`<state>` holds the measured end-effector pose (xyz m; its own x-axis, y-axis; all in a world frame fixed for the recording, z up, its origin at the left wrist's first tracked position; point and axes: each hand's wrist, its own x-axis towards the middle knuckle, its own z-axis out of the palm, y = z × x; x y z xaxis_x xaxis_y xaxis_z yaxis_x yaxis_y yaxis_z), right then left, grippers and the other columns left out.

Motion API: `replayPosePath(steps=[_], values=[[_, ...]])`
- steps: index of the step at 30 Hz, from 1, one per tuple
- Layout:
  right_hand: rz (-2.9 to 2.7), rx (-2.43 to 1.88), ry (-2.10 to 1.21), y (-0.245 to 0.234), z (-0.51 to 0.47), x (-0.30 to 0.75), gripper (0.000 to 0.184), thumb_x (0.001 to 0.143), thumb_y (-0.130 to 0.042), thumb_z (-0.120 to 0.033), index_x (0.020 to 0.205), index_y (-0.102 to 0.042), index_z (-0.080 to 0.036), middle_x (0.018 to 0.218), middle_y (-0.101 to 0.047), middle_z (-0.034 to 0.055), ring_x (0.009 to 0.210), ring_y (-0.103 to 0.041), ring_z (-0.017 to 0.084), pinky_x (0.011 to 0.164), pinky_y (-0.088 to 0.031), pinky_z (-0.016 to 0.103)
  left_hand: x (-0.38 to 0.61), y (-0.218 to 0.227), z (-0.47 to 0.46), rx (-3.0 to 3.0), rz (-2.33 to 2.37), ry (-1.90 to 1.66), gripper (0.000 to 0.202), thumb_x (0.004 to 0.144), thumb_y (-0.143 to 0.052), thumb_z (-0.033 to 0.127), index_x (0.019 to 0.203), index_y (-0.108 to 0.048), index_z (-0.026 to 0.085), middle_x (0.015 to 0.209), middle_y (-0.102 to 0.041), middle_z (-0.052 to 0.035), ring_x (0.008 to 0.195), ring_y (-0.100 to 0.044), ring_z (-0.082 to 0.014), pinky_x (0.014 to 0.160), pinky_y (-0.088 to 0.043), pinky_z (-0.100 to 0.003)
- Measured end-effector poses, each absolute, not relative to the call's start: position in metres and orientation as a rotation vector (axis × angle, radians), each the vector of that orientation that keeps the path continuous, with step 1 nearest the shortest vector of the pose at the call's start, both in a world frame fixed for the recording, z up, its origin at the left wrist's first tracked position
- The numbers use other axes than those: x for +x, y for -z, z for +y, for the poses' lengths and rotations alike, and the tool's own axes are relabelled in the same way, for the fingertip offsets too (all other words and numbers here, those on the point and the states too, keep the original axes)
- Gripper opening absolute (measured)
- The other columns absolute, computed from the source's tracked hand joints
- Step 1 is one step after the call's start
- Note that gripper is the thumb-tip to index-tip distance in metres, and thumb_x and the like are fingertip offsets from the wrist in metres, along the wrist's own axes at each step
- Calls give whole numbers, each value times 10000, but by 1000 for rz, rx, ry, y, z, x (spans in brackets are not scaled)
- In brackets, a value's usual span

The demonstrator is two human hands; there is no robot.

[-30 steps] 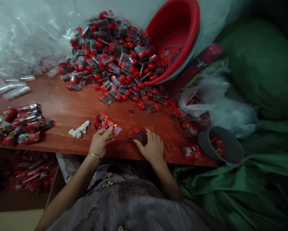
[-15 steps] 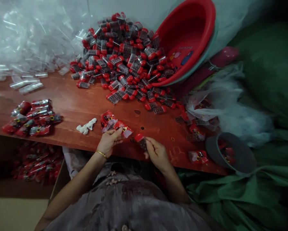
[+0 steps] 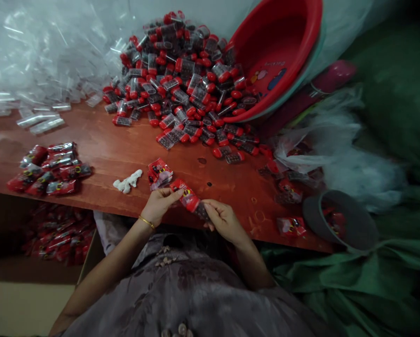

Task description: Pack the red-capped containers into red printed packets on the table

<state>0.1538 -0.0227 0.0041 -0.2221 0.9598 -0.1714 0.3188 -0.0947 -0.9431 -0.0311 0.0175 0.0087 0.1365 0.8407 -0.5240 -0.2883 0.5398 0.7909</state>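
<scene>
My left hand (image 3: 157, 206) pinches a red printed plastic wrapper (image 3: 186, 193) between thumb and fingers. The closed fingers of my right hand (image 3: 224, 219) hold a clear container with dark contents (image 3: 202, 211), and its red-capped end is inside the wrapper's open end. Just beyond my left hand, more red printed wrappers (image 3: 160, 171) lie flat on the table. A crumpled white lump (image 3: 127, 181) sits to their left.
Red-capped containers (image 3: 189, 79) are heaped at the back beside a tilted red basin (image 3: 280, 47). Clear empty tubes (image 3: 41, 121) pile up at left. Wrapped pieces (image 3: 52, 168) lie front left, others fill a box (image 3: 87, 262) below. A grey bowl (image 3: 311, 213) stands right.
The red-capped container in my right hand has moved left and up into the wrapper's mouth. Before, the two were apart. The held wrapper has filled out and separated from the wrappers behind it.
</scene>
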Motion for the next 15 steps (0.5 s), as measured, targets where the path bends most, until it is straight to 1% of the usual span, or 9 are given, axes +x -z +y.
replayPosePath(steps=[3,5,8,10,12,15], values=[[-1553,-1419,-1327,0,-23,153,350,878,-403,-402,942,-637,-150,528,-489,-47,368,-456,72,411,-420,201,-29,-12,18,596,1139,-905,431,409,-847,443,678,-719,131,688,-705,-47,592,-597,-124,606,-480,-240],[-1542,-1414,-1326,1,-23,152,354,883,-394,-407,944,-634,-154,547,-499,-43,374,-464,73,418,-434,204,-26,-14,17,596,1106,-939,427,423,-848,423,715,-727,135,727,-715,-49,629,-608,-131,651,-491,-251],[-1531,-1416,-1273,1,-21,149,352,890,-382,-403,966,-623,-158,592,-532,-32,391,-485,77,434,-450,211,-22,-12,15,600,1069,-971,417,425,-863,343,761,-728,137,757,-721,-39,661,-617,-132,723,-498,-269],[-1562,-1425,-1182,3,-20,146,338,894,-382,-388,962,-624,-161,573,-530,-35,408,-492,85,460,-452,215,-18,-9,13,581,1063,-993,415,407,-871,301,758,-721,137,749,-720,-30,657,-617,-129,736,-502,-277],[-1597,-1448,-1064,5,-20,140,326,903,-377,-367,946,-627,-162,513,-498,-43,435,-498,100,498,-446,222,-16,-4,12,551,1060,-1032,405,397,-873,284,740,-714,140,743,-719,-24,656,-620,-128,740,-504,-281],[-1548,-1493,-967,8,-20,130,334,921,-347,-358,951,-616,-160,490,-475,-44,470,-507,117,534,-435,235,-14,2,9,523,1050,-1079,377,420,-867,282,734,-706,148,758,-720,-18,672,-625,-125,754,-498,-271]])
